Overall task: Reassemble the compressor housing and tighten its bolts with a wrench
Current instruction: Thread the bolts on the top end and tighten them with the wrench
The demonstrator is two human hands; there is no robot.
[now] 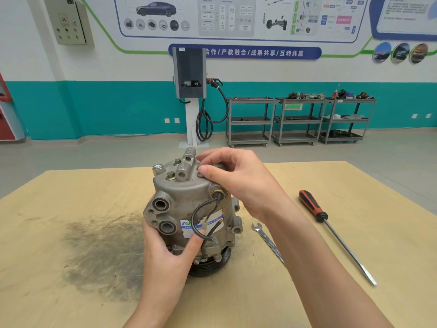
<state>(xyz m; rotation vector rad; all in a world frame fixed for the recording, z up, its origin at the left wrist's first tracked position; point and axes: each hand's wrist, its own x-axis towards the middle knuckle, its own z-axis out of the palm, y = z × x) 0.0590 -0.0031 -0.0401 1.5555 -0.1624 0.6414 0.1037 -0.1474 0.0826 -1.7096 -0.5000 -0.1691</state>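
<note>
A grey metal compressor [186,200] stands upright on its black pulley in the middle of the wooden table [71,197]. Its housing cap carries bolts [170,175] on top, and a black wire loops down its front. My left hand [165,254] grips the lower body from the left, thumb on the label. My right hand [236,178] rests on the cap's right side, thumb and fingertips pinched over a bolt spot that they hide. A silver wrench [269,243] lies on the table just right of the compressor, partly under my right forearm.
A long screwdriver [331,230] with a red and black handle lies to the right of the wrench. A dark grease stain [99,254] marks the table at the left. Beyond the table are a charging post [190,91] and grey shelf carts [298,119].
</note>
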